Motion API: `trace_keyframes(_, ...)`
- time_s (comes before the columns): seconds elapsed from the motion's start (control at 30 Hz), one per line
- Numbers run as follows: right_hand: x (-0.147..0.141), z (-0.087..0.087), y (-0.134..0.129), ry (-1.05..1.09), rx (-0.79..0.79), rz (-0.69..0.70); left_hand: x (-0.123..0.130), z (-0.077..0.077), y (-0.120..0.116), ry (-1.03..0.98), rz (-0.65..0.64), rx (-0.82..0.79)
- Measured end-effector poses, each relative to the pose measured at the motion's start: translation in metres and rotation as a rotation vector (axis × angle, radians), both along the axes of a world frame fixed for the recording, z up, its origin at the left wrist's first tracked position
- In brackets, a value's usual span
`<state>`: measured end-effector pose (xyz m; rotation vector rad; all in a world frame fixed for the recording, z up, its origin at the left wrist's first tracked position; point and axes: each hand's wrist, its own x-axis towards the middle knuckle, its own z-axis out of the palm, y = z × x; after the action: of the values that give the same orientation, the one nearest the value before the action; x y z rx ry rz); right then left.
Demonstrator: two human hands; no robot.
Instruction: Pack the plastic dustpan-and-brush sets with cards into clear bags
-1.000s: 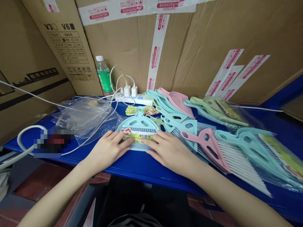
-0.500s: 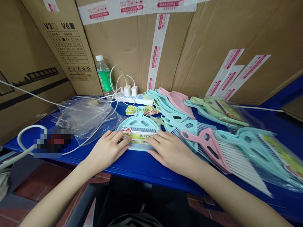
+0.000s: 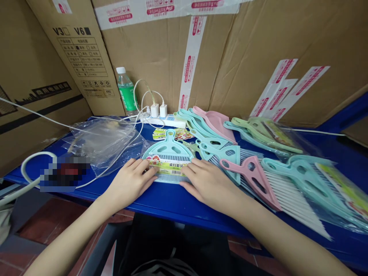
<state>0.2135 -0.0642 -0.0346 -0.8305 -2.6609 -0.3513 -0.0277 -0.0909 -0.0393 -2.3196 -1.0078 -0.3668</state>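
Observation:
A light-blue dustpan and brush set [image 3: 169, 150] lies flat before me, its handle pointing away. A yellow-green printed card [image 3: 165, 166] covers its lower part, and clear plastic wraps it. My left hand [image 3: 133, 180] grips the set's left edge with curled fingers, thumb near the card. On the opposite edge, my right hand [image 3: 205, 178] holds it in the same way, covering the card's right end. Just right of that hand lie loose blue brushes [image 3: 230, 153] and a pink brush [image 3: 257, 178] with white bristles.
Packed sets [image 3: 313, 180] and stacked dustpans [image 3: 212, 122] lie right and behind. Clear plastic bags [image 3: 100, 138] spread at left beside white cables. A power strip [image 3: 172, 120], spare cards [image 3: 161, 134] and a bottle [image 3: 126, 94] stand near the cardboard wall [image 3: 161, 57].
My right hand's fingers have shifted slightly left over the card. The set and my left hand stay in place.

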Motion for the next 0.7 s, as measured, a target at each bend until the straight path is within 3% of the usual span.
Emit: trace_keyframes(0.7,0.0021,-0.0015,0.0030,-0.017,-0.008,-0.048,-0.0018,-0.0010,-0.0001,-0.031,0.008,-0.009)
